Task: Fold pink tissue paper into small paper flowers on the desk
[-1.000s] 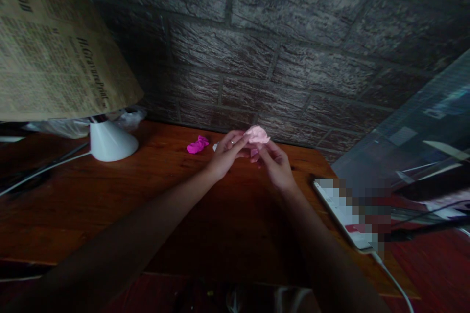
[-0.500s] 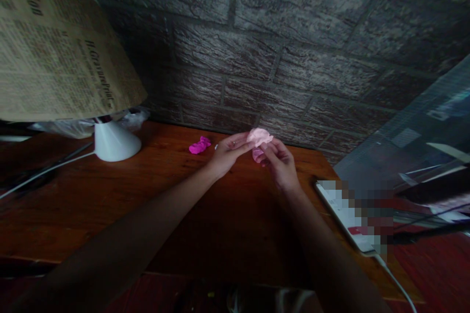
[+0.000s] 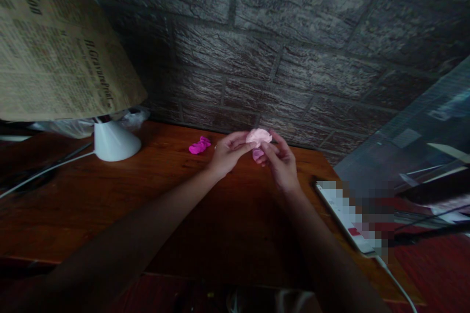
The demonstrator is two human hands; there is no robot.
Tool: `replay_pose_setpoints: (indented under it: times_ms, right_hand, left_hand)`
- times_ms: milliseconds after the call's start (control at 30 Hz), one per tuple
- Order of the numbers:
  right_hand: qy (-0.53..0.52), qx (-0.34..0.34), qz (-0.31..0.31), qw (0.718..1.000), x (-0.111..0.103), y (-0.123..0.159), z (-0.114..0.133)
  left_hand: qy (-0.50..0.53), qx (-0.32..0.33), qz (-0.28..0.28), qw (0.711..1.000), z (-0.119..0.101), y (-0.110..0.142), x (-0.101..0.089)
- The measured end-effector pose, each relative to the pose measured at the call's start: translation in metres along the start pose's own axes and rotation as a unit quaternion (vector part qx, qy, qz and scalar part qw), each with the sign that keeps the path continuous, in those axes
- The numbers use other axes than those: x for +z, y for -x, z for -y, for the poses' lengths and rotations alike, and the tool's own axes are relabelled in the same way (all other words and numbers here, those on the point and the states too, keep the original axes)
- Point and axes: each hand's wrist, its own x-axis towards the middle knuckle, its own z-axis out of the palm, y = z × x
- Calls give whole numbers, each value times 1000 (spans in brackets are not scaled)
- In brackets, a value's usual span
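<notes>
Two bare hands meet over the far part of a brown wooden table [image 3: 157,171], raised a little toward a dark brick wall [image 3: 223,54]. Between them is a soft-looking pale pink lump [image 3: 259,137]; take it as the centre of the clock. A darker pink part [image 3: 258,155] hangs at 6 o'clock, close under it; whether it is a separate piece cannot be told.

The left hand [image 3: 226,154], at 8 o'clock, has its thumb and fingers nearly closed, pinching the lump's left edge; the fingertips behind are hidden. The right hand [image 3: 283,164], at 4 o'clock, has its thumb and forefinger partly curled, with little gap, gripping the lower right edge.

At 9 o'clock, on the table, lies a bright pink lump [image 3: 200,145], apart from the hands. Farther out that way stands a lamp [image 3: 116,143]. What looks like a phone [image 3: 340,210] lies at 4 o'clock.

The lump seems thin and pliable, so light, even thumb pressure should suit it better than a hard squeeze, which might tear or dent the rim. The left hand would best act as a steady support while the right works in small pinches.
</notes>
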Motion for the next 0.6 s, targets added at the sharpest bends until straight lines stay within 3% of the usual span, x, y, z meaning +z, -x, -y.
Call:
replay_pose_setpoints:
  times_ms: [267,400,600]
  right_hand:
    - [17,18,-27,999,1,0,-5]
    - [57,5,-40,998,3,2,-7]
    - [119,-42,5,992,7,6,-6]
  left_hand:
    - [-9,-17,2,1000,3,0,-2]
    - [-42,24,5,999,4,2,-2]
    - [-148,90,-14,985,2,10,-1]
